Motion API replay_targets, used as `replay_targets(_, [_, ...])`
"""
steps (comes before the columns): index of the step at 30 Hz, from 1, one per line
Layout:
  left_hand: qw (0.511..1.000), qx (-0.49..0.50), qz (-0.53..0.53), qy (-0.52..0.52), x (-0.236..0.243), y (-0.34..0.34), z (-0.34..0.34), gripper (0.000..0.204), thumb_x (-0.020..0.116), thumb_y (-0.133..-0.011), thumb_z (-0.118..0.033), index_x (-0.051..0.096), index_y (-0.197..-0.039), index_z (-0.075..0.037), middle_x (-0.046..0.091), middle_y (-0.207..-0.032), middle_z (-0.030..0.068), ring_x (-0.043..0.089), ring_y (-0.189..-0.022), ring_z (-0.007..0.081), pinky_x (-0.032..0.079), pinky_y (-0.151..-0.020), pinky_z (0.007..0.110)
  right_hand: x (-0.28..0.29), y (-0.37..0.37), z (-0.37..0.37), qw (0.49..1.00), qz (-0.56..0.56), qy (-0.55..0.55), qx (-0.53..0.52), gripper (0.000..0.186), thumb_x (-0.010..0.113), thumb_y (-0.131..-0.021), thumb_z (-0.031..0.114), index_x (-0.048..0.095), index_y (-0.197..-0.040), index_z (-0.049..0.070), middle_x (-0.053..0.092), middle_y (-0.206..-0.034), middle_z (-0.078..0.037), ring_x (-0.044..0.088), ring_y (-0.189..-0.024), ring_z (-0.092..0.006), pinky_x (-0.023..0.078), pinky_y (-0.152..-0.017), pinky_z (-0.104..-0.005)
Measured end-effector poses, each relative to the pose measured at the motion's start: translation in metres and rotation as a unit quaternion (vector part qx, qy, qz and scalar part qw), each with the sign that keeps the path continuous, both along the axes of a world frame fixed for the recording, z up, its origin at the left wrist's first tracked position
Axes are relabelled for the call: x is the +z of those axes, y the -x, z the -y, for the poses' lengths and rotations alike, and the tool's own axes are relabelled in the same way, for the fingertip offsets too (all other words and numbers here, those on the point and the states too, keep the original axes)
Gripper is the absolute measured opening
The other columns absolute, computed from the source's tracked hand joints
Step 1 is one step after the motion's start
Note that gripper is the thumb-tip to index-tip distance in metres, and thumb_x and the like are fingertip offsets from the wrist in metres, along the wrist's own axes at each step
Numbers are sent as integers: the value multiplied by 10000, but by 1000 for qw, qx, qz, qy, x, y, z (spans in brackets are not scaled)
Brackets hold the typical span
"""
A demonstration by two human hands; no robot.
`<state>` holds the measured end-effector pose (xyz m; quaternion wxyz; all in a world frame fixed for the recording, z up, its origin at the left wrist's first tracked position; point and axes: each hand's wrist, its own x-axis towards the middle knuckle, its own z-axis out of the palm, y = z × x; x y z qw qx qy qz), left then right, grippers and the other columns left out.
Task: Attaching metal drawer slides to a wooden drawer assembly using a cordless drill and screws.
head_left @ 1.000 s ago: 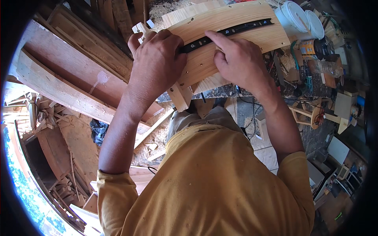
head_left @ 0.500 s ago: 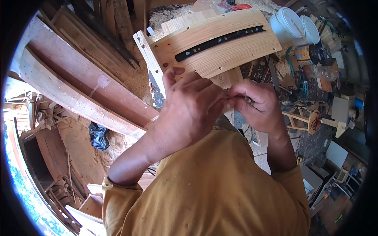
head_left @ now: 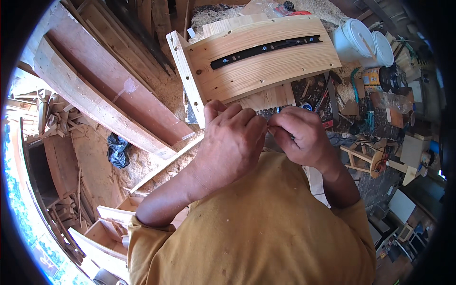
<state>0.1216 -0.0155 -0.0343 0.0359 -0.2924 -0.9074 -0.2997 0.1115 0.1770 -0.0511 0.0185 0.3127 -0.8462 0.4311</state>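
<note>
One black rail (head_left: 251, 52) lies on one wooden panel (head_left: 275, 65) in our head view, long axis rising rightward toward two white buckets (head_left: 346, 45), while our left hand (head_left: 235, 137) and right hand (head_left: 300, 135) pinch close together, on what we cannot tell.

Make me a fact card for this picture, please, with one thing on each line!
Left hand: bare, curled
Right hand: bare, pinching beside the left
Anything held: too hidden to tell
Ahead: pale wooden panel with holes
On panel: long, narrow black strip
Right of panel: two round white plastic buckets
Left side: crumpled black plastic bag
</note>
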Motion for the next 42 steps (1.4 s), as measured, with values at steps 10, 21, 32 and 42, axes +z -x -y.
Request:
replay_targets(10, [999, 21, 13, 22, -11, -11, -25, 84, 657, -748, -87, 586, -793, -83, 554, -718, 56, 554, -704, 258, 333, -736, 404, -9, -4, -21, 1000, -11, -16, 7, 143, 660, -707, -12, 572, -816, 15, 573, -698, -134, 594, -636, -321, 483, -556, -400])
replay_targets(21, [997, -42, 42, -38, -17, -2, -41, 140, 660, -710, -134, 535, -759, -97, 507, -699, 55, 538, -710, 232, 337, -744, 393, -6, -16, -42, 999, 39, 12, -17, 110, 615, -707, -38, 549, -783, 6, 594, -735, -144, 603, -676, -330, 498, -589, -392])
replay_targets(32, [995, -50, 30, -86, -33, -8, -55, 135, 665, -701, -125, 554, -769, -87, 498, -659, 64, 536, -661, 239, 377, -724, 394, -13, -23, -47, 998, 33, -7, -54, 109, 598, -695, -57, 548, -766, 10, 562, -674, -136, 587, -620, -326, 471, -543, -406])
replay_targets(42, [864, -222, 301, -336, -31, 20, -55, 104, 584, -916, -64, 630, -860, 12, 639, -794, 113, 616, -733, 224, 476, -688, 328, -3, 2, -80, 896, 304, 260, 195, 107, 626, -895, 103, 621, -824, 23, 599, -655, -35, 589, -570, -121, 441, -523, -256])
